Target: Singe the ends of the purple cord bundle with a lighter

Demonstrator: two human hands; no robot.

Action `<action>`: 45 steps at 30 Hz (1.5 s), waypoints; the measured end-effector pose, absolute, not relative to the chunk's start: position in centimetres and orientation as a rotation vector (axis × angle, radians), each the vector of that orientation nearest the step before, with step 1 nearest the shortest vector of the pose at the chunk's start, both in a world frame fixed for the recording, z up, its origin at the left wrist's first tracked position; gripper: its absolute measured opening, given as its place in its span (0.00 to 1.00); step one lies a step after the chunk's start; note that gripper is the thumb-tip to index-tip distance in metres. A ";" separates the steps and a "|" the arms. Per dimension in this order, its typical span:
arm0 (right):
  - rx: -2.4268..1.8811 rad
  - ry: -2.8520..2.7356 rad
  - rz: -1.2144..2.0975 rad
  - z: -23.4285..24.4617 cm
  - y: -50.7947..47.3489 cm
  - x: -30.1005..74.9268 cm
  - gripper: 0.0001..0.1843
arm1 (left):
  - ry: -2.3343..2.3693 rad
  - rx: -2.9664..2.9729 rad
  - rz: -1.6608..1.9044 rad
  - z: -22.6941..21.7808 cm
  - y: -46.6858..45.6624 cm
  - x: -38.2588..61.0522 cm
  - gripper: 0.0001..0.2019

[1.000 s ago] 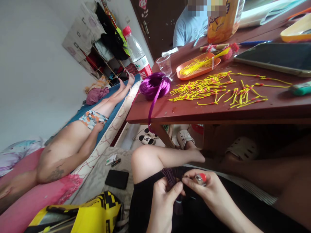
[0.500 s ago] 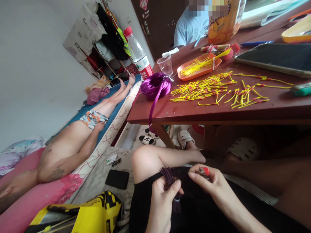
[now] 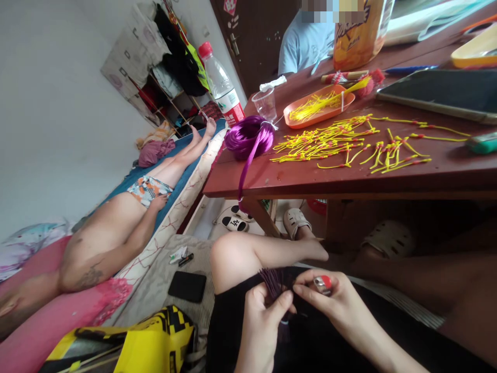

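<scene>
My left hand (image 3: 261, 316) is closed around a bundle of dark purple cords (image 3: 274, 281) held upright over my lap. My right hand (image 3: 330, 300) grips a red lighter (image 3: 322, 283) in its palm while its thumb and forefinger pinch at the fanned top of the bundle. Both hands sit low in the view, just in front of my bent knee (image 3: 233, 254). A coil of bright purple cord (image 3: 248, 137) lies on the wooden table (image 3: 295, 178), with one strand hanging over the edge.
Yellow cord pieces with red tips (image 3: 349, 145) are scattered on the table beside an orange tray (image 3: 316, 106), a plastic cup (image 3: 264, 103), a bottle (image 3: 221, 85) and a tablet (image 3: 442, 93). One person (image 3: 116, 228) lies on the bed; another (image 3: 305, 41) sits behind the table. A black phone (image 3: 188, 286) rests nearby.
My right hand pulled away from the bundle's top half a second ago, then came back to pinch the cord ends again. My left hand kept its hold.
</scene>
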State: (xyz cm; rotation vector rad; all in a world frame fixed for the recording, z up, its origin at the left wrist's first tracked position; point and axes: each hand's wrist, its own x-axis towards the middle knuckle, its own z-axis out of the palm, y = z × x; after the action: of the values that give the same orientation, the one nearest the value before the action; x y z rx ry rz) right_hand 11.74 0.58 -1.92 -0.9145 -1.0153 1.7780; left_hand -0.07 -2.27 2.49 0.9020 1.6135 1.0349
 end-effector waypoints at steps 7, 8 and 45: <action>-0.984 -1.059 1.718 -2.2 0.6 11.8 0.11 | 1.652 0.914 1.060 2.4 -2.2 -0.1 0.09; -0.995 -1.070 1.714 -2.2 0.6 11.8 0.11 | 1.654 0.910 1.062 2.4 -2.2 -0.1 0.09; -1.226 -1.253 1.649 -3.4 0.0 11.6 0.23 | 1.604 0.970 0.982 1.8 -2.4 -1.0 0.11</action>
State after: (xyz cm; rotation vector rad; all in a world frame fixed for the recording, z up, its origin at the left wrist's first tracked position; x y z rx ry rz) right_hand 11.65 -0.01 -3.41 -1.2263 -1.2529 1.6485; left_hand -0.98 -2.43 1.80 0.9700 1.6045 0.9824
